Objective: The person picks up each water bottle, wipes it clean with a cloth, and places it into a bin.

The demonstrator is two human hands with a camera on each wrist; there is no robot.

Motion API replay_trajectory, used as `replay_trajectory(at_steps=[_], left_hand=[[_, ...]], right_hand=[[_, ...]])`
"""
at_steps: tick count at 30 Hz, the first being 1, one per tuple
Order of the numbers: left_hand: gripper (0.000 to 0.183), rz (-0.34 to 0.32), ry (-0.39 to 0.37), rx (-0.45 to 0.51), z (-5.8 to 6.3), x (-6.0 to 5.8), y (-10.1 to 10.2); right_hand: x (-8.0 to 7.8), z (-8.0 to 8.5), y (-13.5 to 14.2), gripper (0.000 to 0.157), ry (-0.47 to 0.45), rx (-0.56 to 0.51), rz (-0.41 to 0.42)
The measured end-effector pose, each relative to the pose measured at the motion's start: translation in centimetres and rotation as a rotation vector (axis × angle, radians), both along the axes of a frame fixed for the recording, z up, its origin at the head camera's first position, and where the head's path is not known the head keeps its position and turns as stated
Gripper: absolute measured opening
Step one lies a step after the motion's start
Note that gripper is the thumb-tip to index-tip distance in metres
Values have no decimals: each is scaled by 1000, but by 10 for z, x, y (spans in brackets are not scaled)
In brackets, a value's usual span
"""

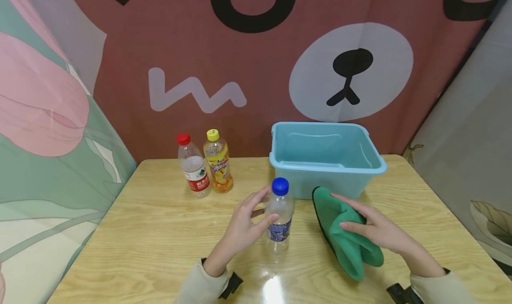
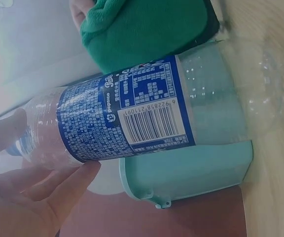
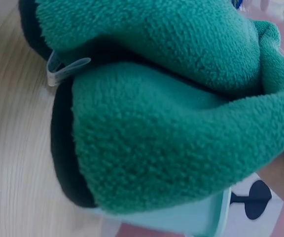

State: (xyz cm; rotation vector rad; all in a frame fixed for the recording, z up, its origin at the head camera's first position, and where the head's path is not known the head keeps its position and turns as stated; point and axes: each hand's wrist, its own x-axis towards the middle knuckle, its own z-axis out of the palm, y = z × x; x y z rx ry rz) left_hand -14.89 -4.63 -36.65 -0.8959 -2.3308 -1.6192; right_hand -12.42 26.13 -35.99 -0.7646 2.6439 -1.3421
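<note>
A clear plastic bottle (image 1: 278,210) with a blue cap and blue label stands upright on the table. My left hand (image 1: 246,224) is at its left side, thumb in front of the upper part and fairly straight fingers beside it. The left wrist view has the thumb (image 2: 11,128) near the bottle's neck and the fingertips at the label's edge. With thumb and fingers my right hand (image 1: 382,228) holds a folded green cloth (image 1: 348,242) with dark edging, to the right of the bottle. That cloth (image 3: 157,143) fills much of the right wrist view and hides most of the hand.
A light-blue plastic bin (image 1: 324,179) stands behind the cloth at the table's back. Toward the back left are a red-capped bottle (image 1: 194,168) and a yellow-capped bottle (image 1: 218,162) with orange remains, side by side. A printed curtain (image 1: 256,73) hangs behind the wooden table (image 1: 160,233).
</note>
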Motion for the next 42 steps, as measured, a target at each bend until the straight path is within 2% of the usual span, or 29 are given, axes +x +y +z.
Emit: replay_trajectory(at_steps=[8,13,17,21,26,31,37,42], left_hand=[[58,-11,-3,-2,1,-2,1],[57,-17,-13,-1,1,-1,1],[57,-15,-15,-12,1,-1,1],[57,-12,-14,-18,0,-1,1],[58,-14,-21,-20,-1,-1,1],[57,-10,-34,-21,-2,0,1],[56,-10,-29,-15,-3,-2,1],[57,-8,-35,-7,-2,-1,0]], right_hand=[[11,7,36,59,122,88,-44],[14,4,52,61,171,130,-88],[13,-1,54,61,192,196,-106],[12,-12,45,58,161,240,-88],[9,-28,30,57,84,220,-72],[4,-41,19,57,7,200,0],[0,-47,12,61,-75,199,54],[-1,-49,10,61,-91,211,89]])
